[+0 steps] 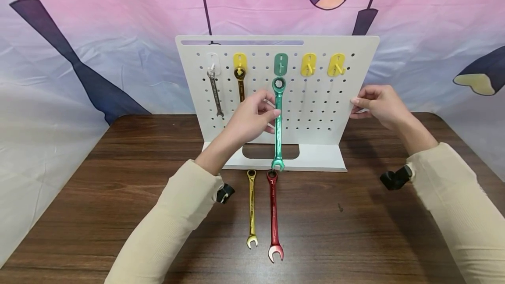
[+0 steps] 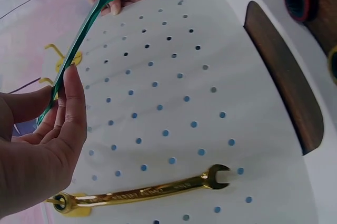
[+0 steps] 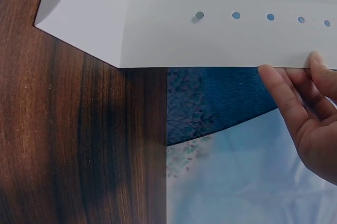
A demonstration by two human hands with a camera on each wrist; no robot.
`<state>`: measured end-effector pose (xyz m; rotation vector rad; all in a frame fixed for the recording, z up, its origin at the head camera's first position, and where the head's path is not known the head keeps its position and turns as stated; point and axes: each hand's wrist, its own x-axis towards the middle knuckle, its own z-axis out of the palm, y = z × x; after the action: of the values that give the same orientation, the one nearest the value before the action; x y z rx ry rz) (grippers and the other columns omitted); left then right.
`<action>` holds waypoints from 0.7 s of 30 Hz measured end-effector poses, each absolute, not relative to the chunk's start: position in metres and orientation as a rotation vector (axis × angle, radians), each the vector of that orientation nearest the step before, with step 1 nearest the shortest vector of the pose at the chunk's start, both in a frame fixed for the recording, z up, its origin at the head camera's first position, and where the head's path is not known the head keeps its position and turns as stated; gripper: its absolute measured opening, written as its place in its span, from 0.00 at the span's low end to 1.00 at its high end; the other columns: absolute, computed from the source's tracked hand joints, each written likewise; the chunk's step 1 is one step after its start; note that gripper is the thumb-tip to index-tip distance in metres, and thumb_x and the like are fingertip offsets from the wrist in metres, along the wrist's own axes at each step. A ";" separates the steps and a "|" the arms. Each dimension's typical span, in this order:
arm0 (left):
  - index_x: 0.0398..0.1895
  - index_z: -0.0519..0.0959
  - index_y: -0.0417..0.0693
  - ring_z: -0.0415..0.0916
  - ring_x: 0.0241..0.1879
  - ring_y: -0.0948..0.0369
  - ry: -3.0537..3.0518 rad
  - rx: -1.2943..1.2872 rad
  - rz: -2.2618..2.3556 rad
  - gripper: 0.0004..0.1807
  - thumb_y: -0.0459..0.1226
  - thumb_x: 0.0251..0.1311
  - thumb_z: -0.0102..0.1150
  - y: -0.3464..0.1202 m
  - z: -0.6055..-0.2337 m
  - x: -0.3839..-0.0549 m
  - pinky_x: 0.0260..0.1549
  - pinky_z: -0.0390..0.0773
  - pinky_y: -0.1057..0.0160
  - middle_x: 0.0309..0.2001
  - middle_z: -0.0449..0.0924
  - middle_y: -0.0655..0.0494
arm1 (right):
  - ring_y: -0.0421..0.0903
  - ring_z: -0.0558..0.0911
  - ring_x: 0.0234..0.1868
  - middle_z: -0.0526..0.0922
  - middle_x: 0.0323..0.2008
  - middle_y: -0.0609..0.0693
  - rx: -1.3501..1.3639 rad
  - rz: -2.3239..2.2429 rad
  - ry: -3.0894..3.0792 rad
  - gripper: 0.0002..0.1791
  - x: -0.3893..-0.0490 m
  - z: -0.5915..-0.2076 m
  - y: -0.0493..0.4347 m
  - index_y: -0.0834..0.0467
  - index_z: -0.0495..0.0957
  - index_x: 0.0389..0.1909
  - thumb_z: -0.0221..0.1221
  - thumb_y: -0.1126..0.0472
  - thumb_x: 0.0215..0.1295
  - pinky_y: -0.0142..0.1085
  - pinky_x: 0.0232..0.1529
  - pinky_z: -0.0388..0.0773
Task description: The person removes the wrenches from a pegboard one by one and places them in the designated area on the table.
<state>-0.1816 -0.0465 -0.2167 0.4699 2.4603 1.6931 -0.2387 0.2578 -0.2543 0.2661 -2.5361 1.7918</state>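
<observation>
In the head view, my left hand [image 1: 252, 117] pinches a green combination wrench [image 1: 278, 130] by its shaft, thumb against fingers. The wrench stands upright, ring end on top, just below the green hook [image 1: 281, 64]; I cannot tell whether ring and hook touch. My right hand [image 1: 378, 102] grips the right edge of a white pegboard [image 1: 315, 134], thumb in front. From a clear hook at the left hangs a silver wrench [image 1: 215, 93]. A gold wrench [image 2: 142, 195] hangs from the yellow hook beside it, its lower part hidden by my left hand in the head view.
Two yellow hooks [image 1: 309, 65] at the right of the board bear nothing. On the brown table [image 1: 118, 187], a gold wrench [image 1: 251, 209] and a red wrench [image 1: 274, 218] lie side by side before the board's base. A patterned cloth [image 1: 138, 34] hangs behind.
</observation>
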 end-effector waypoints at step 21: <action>0.42 0.67 0.38 0.75 0.24 0.57 2.455 0.361 1.608 0.06 0.29 0.63 0.50 -0.075 -0.257 -0.179 0.28 0.83 0.62 0.30 0.75 0.45 | 0.44 0.80 0.28 0.80 0.24 0.50 0.265 1.808 -2.524 0.10 -0.239 -0.254 0.257 0.73 0.72 0.26 0.54 0.68 0.63 0.44 0.35 0.82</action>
<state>-0.1795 -0.0750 -0.2570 0.3605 2.4551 1.6079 -0.2391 0.2571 -0.2536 0.2647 -2.5238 1.8081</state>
